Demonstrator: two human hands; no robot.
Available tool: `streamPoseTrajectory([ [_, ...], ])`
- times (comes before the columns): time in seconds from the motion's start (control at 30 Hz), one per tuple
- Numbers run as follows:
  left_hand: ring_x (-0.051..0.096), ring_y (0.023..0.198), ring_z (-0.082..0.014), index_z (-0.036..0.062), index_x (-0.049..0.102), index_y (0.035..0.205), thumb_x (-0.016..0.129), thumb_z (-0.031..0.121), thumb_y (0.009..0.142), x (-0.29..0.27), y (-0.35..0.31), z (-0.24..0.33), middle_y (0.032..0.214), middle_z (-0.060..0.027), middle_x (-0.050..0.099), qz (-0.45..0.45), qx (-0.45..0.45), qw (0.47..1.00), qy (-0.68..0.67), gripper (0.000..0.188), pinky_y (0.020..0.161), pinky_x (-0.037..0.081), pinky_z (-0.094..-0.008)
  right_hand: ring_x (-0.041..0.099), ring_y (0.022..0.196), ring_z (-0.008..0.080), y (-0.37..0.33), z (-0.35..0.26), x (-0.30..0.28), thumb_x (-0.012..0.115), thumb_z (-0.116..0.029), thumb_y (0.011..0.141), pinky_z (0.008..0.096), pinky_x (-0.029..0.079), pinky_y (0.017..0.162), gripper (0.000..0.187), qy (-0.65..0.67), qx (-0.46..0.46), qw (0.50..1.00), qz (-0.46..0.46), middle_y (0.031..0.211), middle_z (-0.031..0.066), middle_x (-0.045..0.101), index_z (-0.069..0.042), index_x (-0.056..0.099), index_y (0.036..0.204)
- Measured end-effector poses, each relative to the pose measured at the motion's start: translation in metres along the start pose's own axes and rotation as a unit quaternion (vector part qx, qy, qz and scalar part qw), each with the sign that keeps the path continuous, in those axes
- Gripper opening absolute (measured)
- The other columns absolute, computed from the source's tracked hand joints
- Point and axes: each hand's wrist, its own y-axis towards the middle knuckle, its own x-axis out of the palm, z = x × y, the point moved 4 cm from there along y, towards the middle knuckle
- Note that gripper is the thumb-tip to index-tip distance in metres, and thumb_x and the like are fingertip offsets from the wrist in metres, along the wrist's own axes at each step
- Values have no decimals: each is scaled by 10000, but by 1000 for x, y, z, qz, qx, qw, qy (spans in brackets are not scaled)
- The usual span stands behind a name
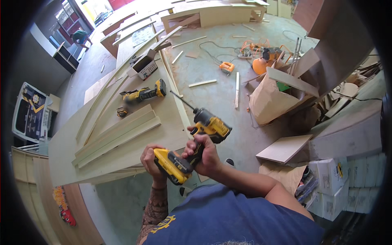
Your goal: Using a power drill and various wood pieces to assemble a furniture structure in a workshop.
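My right hand is wrapped round the grip of a yellow-and-black cordless impact driver, whose long thin bit points up and to the left. My left hand is closed on a yellow-and-black battery pack at the foot of the driver's handle. The two touch or nearly touch; I cannot tell whether the pack is seated. On the pale wooden workbench, a second yellow-and-black cordless tool lies beyond my hands. Nearer to me rest flat wooden strips.
A small open cardboard box stands on the bench beside curved wooden strips. Across the floor lie wood offcuts, cords and an orange power tool. To the right stands a large paper sack of scraps. Far left, another person bends over.
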Motion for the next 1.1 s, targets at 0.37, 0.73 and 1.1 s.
streamPoseTrajectory([
  [0.37, 647, 727, -227, 7, 674, 948, 448, 367, 1096, 53, 72, -26, 842, -115, 681, 173, -41, 973, -149, 450, 727, 568, -368, 524, 610, 149, 3, -116, 9, 537, -260, 1041, 402, 531, 681, 392, -47, 111, 992, 22, 735, 4, 493, -116, 507, 1404],
  [0.73, 629, 990, -306, 30, 652, 1049, 427, 449, 1081, -43, 36, 104, 973, -150, 647, 289, 238, 926, -39, 477, 929, 529, -473, 693, 1036, 317, 104, -128, -5, 701, -158, 907, 452, 556, 860, 503, -827, -197, 200, -487, 1048, 135, 670, -170, 602, 1400],
  [1.1, 612, 967, -310, -44, 648, 995, 372, 408, 1018, 10, 81, 79, 989, -168, 633, 322, 225, 857, 333, 530, 931, 518, -480, 569, 1218, 281, 276, 8, 4, 733, -278, 835, 490, 435, 1023, 165, -686, -234, 137, -675, 1097, 48, 711, -264, 764, 996],
])
